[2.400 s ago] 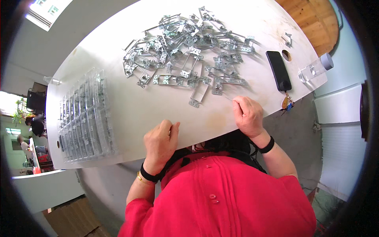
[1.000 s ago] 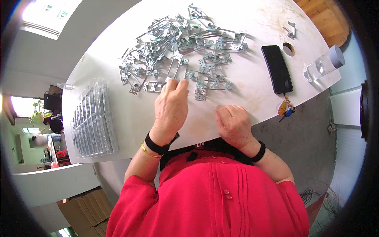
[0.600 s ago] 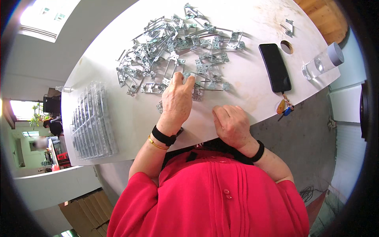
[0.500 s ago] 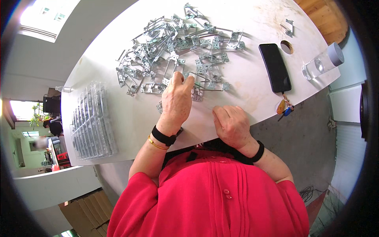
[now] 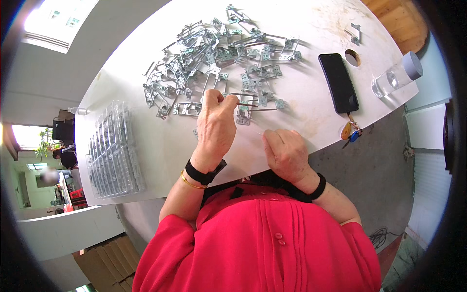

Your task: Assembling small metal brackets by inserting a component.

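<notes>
A heap of small grey metal brackets with thin rods (image 5: 214,51) spreads over the white table (image 5: 168,146). At the near edge of the heap, my left hand (image 5: 216,124) is closed in a pinch on a metal bracket (image 5: 248,100), whose rods stick out to the right of the fingers. Other brackets lie just beneath and beside it, partly covered by the hand. To the right, close to the table's front edge, rests my right hand (image 5: 287,155) with its fingers curled together. What it may hold is hidden from view.
On the left stands a clear plastic tray stack (image 5: 114,151) with grey pieces inside. A black phone (image 5: 339,83), keys (image 5: 352,134), a round table hole (image 5: 352,58) and a clear bottle (image 5: 396,77) are at the right. One loose bracket (image 5: 357,35) lies far right.
My left hand has turned slightly and shifted a little left, and the bracket's rods now show pointing right from its fingers. My right hand has hardly moved.
</notes>
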Demonstrator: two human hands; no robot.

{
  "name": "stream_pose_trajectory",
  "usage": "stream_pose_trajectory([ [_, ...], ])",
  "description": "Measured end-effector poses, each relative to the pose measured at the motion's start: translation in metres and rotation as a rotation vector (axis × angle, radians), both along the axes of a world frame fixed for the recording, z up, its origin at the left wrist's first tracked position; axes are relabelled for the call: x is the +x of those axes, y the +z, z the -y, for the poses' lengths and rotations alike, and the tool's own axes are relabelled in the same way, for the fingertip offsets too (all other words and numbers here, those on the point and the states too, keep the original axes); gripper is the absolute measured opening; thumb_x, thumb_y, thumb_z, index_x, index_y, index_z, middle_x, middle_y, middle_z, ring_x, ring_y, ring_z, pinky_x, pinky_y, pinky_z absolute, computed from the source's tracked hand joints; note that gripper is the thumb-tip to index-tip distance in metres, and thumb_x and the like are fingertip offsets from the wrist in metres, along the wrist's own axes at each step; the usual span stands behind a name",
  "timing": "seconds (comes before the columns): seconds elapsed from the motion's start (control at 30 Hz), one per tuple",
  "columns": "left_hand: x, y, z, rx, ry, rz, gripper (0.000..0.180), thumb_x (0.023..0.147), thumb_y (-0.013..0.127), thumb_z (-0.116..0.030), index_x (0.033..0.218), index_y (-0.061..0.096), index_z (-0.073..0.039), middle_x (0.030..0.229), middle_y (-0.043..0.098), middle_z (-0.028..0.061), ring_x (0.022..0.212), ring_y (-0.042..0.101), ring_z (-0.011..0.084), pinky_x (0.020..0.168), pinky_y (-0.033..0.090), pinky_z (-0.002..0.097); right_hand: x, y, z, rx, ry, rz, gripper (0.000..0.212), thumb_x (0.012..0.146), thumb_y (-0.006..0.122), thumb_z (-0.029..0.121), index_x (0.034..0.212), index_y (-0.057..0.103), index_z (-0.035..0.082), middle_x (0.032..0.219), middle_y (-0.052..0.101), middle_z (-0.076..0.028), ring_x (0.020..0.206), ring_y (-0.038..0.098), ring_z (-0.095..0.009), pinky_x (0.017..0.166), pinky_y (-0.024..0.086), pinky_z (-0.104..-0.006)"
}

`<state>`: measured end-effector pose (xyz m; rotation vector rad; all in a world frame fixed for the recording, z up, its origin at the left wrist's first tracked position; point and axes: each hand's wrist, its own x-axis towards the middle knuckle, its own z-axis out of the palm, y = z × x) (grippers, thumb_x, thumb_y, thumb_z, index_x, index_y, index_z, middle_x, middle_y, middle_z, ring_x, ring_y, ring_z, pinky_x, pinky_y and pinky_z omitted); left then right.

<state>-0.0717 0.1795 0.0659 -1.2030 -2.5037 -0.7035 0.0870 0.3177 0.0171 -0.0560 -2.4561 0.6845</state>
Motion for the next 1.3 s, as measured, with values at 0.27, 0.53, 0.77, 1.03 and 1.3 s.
stream_pose_trajectory([
  [0.27,0.014,0.025,0.010,0.053,0.054,-0.026,0.014,0.093,0.070,0.002,0.106,0.072,-0.004,0.130,0.064,0.0253,0.098,0.071,0.0390,0.081,0.056,0.0447,-0.001,-0.005,-0.001,-0.019,0.011,0.001,0.015,0.089,0.070,0.011,0.100,0.060,0.008,0.080,0.057,-0.007,0.075,0.063,-0.029,0.070,0.049,-0.0427],
  [0.53,0.030,0.037,0.027,0.097,0.028,-0.147,0.019,0.091,0.065,0.010,0.106,0.070,0.000,0.139,0.063,0.0296,0.107,0.072,0.0431,0.086,0.058,0.0442,0.000,-0.011,0.002,0.006,-0.022,-0.021,0.015,0.090,0.071,0.011,0.101,0.061,0.009,0.083,0.061,-0.008,0.077,0.064,-0.030,0.071,0.050,-0.0433],
  [0.77,0.040,0.041,0.049,0.110,0.044,-0.140,0.021,0.090,0.064,0.011,0.105,0.070,-0.001,0.141,0.062,0.0300,0.108,0.072,0.0424,0.088,0.058,0.0442,-0.001,-0.008,0.004,0.026,-0.049,-0.042,0.012,0.092,0.071,0.011,0.101,0.062,0.008,0.083,0.063,-0.009,0.077,0.066,-0.031,0.072,0.051,-0.0438],
  [1.03,0.057,0.011,0.091,-0.017,0.039,0.001,0.019,0.088,0.065,0.007,0.105,0.067,-0.003,0.140,0.063,0.0287,0.116,0.068,0.0461,0.096,0.057,0.0484,-0.002,0.000,0.005,0.018,-0.057,-0.027,0.009,0.095,0.069,0.011,0.099,0.062,0.007,0.081,0.062,-0.010,0.077,0.065,-0.032,0.071,0.051,-0.0442],
  [1.3,0.063,-0.013,0.115,-0.070,0.049,0.115,0.026,0.089,0.067,0.004,0.114,0.068,-0.004,0.142,0.061,0.0281,0.123,0.064,0.0447,0.103,0.053,0.0481,-0.004,-0.005,0.006,0.030,-0.070,-0.035,0.007,0.098,0.068,0.013,0.101,0.064,0.008,0.082,0.064,-0.009,0.076,0.065,-0.032,0.071,0.050,-0.0436],
])
